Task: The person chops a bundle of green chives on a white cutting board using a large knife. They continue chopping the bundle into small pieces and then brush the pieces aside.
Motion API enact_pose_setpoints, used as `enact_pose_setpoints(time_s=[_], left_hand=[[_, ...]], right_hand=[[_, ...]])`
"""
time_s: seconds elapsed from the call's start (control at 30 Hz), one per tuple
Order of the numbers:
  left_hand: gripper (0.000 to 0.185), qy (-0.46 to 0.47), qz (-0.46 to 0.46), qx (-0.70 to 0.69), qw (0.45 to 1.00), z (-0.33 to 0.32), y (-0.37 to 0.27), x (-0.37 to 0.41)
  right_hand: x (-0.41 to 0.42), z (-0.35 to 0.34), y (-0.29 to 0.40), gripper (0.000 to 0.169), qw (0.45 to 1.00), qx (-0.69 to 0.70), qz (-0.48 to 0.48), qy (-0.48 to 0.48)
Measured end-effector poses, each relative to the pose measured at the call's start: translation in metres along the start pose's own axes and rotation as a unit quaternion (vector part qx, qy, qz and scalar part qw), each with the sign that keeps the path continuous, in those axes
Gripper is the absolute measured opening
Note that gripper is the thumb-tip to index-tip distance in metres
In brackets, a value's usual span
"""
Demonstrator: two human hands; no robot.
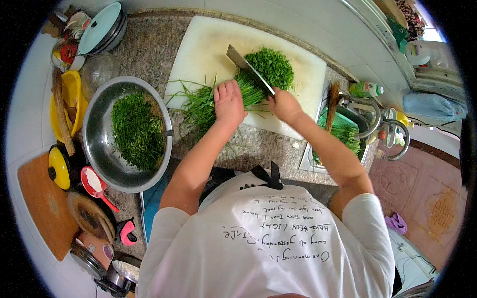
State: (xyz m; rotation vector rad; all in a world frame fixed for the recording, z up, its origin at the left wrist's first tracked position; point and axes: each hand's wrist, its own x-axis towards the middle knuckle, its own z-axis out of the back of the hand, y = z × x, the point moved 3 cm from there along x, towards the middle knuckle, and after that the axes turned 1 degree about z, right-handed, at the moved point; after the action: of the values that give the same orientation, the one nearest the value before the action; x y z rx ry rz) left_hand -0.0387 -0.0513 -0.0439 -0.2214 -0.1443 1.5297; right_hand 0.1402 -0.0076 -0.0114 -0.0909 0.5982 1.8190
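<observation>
My right hand [285, 106] grips the handle of a cleaver [250, 69], whose broad blade slants up and left across the cutting board. Under my left hand [228, 101] lies a bundle of long green chives [197, 102], pressed flat with the fingers together on top. The cleaver's blade is at the cut end of the bundle, right of my left fingers. Beyond the blade sits a heap of finely chopped greens [271, 67]. The white plastic cutting board [208, 41] lies on the granite counter, and the chives' loose ends hang over its near left edge.
A large steel bowl [93, 149] holding chopped greens stands at left. On the right, a sink [306, 158] contains a green basket [327, 115] with more chives, below a curved faucet [376, 115]. A red scoop [97, 190] with white powder and a yellow lid [59, 164] lie far left.
</observation>
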Motion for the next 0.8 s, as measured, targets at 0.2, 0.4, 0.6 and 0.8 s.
enact_pose_setpoints(time_s=[0.2, 0.4, 0.6, 0.8], left_hand=[[0.106, 0.003, 0.023, -0.009, 1.000, 0.003, -0.002, 0.008], [0.106, -0.001, 0.051, 0.010, 0.999, -0.003, -0.008, 0.018], [0.108, 0.003, 0.059, 0.010, 0.998, -0.004, -0.010, 0.020], [0.109, -0.001, 0.050, 0.018, 0.999, -0.005, -0.009, 0.018]], right_hand=[[0.001, 0.017, 0.000, 0.021, 0.997, 0.069, 0.003, -0.027], [-0.038, 0.069, 0.004, 0.020, 0.996, 0.064, 0.009, -0.066], [-0.071, 0.076, 0.011, 0.021, 0.995, 0.091, -0.011, -0.024], [-0.056, 0.058, 0.007, 0.023, 0.997, 0.074, -0.017, 0.010]])
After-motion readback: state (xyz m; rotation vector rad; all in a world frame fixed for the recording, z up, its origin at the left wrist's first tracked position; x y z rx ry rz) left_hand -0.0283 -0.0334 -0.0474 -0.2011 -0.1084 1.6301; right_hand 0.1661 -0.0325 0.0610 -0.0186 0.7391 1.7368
